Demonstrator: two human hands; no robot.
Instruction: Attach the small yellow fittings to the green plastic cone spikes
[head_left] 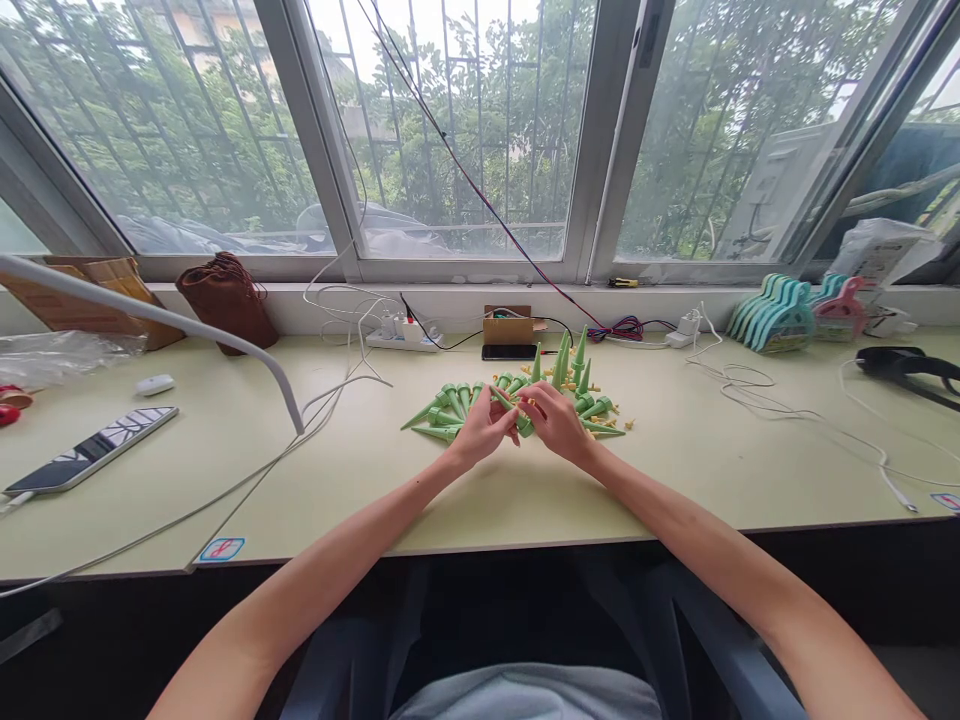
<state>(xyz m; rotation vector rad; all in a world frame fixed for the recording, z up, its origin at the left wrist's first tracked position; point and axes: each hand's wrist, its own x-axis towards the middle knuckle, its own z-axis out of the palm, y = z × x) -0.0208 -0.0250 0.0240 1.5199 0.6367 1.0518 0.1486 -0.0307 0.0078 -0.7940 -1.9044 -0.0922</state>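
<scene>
My left hand [478, 430] is closed around a green plastic watering spike [502, 399], which lies at a slant between my two hands. At the spike's other end, my right hand [556, 422] has its fingers drawn together in a pinch; what they grip is too small and covered to make out. Left of my hands, several green spikes [436, 409] lie on their sides with the tips pointing outward. Behind my right hand, several more spikes [579, 352] stand upright. Small yellow pieces [628, 424] are scattered at the right of the pile.
Behind the pile are a dark phone [508, 352] and a small cardboard box [508, 325]. White cables [806, 412] trail over the desk [675, 480]. Another phone [94, 450] lies left, near a grey curved arm [247, 350]. Teal clip hangers [772, 312] stand at the back right.
</scene>
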